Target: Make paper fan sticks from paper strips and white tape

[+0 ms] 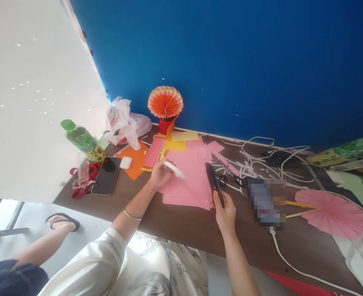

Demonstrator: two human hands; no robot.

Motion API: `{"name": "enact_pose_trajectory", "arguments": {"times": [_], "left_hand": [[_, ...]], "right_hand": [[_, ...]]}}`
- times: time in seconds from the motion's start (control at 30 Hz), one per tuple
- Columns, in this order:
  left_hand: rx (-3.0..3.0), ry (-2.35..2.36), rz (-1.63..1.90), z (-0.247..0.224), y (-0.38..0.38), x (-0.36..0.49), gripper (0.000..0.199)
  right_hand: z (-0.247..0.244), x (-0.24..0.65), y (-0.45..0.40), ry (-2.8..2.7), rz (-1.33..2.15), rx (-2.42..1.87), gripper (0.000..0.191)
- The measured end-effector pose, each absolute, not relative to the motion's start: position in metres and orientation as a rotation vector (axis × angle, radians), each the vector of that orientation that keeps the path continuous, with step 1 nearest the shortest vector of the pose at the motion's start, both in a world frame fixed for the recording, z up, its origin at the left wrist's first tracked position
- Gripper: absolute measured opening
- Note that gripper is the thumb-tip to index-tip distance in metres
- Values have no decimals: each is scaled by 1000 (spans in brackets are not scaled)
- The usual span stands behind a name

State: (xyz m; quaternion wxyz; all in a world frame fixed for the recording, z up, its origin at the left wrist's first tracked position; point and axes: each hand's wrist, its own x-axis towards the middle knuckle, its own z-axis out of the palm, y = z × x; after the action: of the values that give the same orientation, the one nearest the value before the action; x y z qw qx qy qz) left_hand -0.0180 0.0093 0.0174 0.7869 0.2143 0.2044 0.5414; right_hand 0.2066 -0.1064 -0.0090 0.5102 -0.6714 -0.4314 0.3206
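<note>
The ring (174, 169) is white, narrow and tilted, located above the left part of the pink paper (187, 191); the left hand (161, 174) pinches its near end. The tool (212, 181) is black and slim with a yellow-orange mark; the right hand (225, 207) grips its lower end, by the paper's right edge. The paper lies in overlapping sheets on the brown table (181, 226). Behind stands a pleated fan (165, 100), orange-centred, yellow-rimmed.

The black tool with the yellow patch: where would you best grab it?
Probably by its near end, coming from the right, as the right hand does. The black tool is long and slim and points away toward the blue wall, so its far end lies beyond the grip.
</note>
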Motion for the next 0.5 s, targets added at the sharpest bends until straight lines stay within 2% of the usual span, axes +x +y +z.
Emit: {"name": "enact_pose_trajectory", "arguments": {"times": [0.5], "left_hand": [[195, 406, 1256, 27, 5, -21, 43]], "right_hand": [[-13, 208, -104, -1102, 733, -1707, 42]]}}
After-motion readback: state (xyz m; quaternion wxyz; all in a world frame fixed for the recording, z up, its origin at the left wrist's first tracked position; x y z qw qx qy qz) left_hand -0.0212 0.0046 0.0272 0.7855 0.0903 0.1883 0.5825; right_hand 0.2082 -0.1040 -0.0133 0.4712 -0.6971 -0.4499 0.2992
